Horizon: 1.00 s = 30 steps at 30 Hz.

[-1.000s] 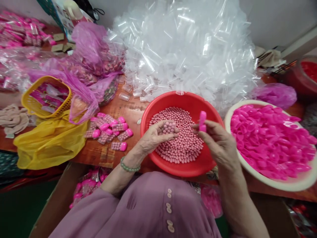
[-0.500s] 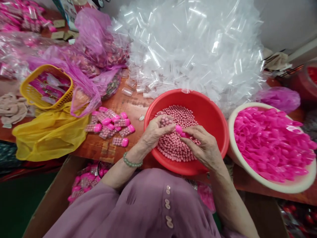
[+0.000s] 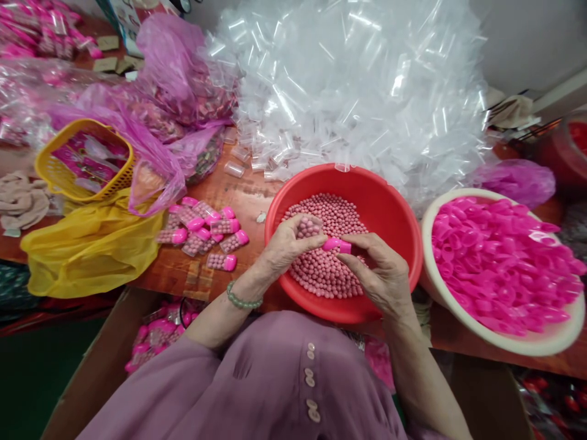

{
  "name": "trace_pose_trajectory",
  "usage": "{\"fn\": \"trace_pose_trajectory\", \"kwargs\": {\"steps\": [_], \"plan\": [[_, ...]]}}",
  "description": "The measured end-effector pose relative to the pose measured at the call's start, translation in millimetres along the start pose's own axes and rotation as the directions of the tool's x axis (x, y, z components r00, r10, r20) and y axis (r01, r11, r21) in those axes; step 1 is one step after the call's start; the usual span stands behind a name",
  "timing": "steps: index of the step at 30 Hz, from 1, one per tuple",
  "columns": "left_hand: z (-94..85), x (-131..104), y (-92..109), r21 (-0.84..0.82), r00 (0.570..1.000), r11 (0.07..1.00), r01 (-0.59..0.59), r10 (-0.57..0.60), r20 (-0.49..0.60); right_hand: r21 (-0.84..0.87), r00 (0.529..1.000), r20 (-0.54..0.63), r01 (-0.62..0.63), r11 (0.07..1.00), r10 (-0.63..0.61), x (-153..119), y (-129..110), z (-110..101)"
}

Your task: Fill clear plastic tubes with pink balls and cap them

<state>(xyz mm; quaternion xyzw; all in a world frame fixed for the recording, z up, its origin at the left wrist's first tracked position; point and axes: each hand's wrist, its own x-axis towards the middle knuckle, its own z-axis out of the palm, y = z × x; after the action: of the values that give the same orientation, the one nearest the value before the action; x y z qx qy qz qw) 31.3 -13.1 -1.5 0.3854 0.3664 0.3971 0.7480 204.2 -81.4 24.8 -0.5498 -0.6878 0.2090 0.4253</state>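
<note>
My left hand is closed around a clear plastic tube filled with pink beads, its fingers covering part of the wall. A bright pink plastic cap is pinched between thumb and fingers of my right hand, close to the tube's end; whether the two touch I cannot tell. Both hands are over a red basin, where loose pink beads cover much of the bottom. Left of the basin lie several bead-filled tubes with pink caps on the orange-brown table.
Behind the basin rises a large heap of clear empty tubes. A cream basin full of pink caps stands at the right. On the left are a yellow basket, a yellow bag and purple plastic bags.
My right hand has shifted slightly to the right and opened its grip a little, so more of the pink cap shows. My left hand still holds the tube over the basin.
</note>
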Motion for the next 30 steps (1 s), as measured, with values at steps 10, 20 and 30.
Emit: {"fn": "trace_pose_trajectory", "kwargs": {"steps": [10,20,30], "plan": [[1.3,-4,2,0.028,0.997,0.999,0.017,-0.019,0.073,0.002,0.994,0.057,0.092,0.996,-0.092,3,-7,11],[-3.0,-8,2,-0.072,0.908,0.984,0.161,-0.119,0.401,0.564,0.879,-0.167,-0.287,0.775,0.447,18,-1,8],[-2.3,-5,8,0.001,0.913,0.992,0.127,-0.117,0.392,0.285,0.939,-0.229,-0.188,0.940,0.257,14,0,16]]}}
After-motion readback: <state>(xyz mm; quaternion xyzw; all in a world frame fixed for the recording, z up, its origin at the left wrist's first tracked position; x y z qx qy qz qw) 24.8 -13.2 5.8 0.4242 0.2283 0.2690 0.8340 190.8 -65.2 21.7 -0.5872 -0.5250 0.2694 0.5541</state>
